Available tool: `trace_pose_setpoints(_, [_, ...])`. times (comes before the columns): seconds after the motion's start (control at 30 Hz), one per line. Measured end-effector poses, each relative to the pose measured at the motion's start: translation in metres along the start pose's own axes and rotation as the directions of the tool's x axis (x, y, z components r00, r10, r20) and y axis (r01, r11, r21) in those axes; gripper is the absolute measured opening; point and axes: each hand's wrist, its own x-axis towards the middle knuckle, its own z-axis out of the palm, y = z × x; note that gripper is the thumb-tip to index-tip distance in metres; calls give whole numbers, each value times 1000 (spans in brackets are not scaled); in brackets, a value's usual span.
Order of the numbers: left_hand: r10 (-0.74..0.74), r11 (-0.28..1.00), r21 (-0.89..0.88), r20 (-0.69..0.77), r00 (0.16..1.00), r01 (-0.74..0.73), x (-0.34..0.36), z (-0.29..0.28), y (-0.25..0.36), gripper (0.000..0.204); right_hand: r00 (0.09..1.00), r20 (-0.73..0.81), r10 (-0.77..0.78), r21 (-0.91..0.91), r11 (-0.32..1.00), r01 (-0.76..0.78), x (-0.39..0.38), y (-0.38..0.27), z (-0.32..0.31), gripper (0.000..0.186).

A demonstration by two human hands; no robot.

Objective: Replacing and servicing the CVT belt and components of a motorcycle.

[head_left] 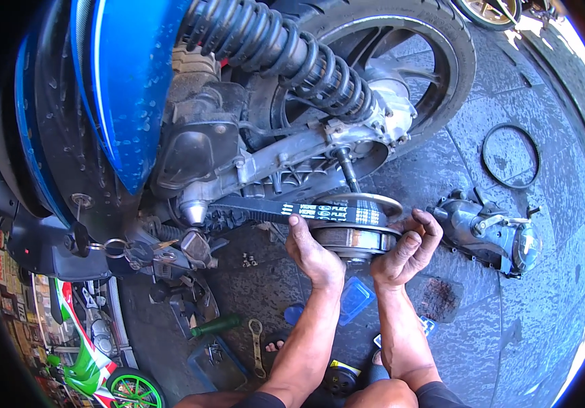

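Observation:
My left hand (314,255) grips the left side of a round metal pulley assembly (353,239), thumb up against a black drive belt (265,208). My right hand (406,248) holds the assembly's right side, fingers curled at its rim. The belt sits in the pulley below a flat metal disc and runs left to a cone-shaped metal hub (192,212) on the scooter's engine case (251,166). A bare splined shaft (345,166) points down from the case, just above the assembly. The rear wheel (435,102) and coiled shock (279,51) are above.
A removed engine cover (483,231) and loose black ring belt (510,126) lie right on the mats. Below are a blue plastic case (357,299), green-handled tool (214,325), wrench (257,347) and tray (217,367). Blue scooter bodywork (122,81) fills upper left; a green-wheeled motorbike (85,367) stands lower left.

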Motion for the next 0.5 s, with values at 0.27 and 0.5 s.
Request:
trace_pose_setpoints(0.27, [-30,999,42,-47,998,32,-4,1,-4,55,997,-28,71,117,991,-67,2,3,-7,42])
trace_pose_setpoints(0.5, [0,994,109,-55,998,6,-3,7,-4,49,999,-33,9,33,999,-8,8,0,-8,27])
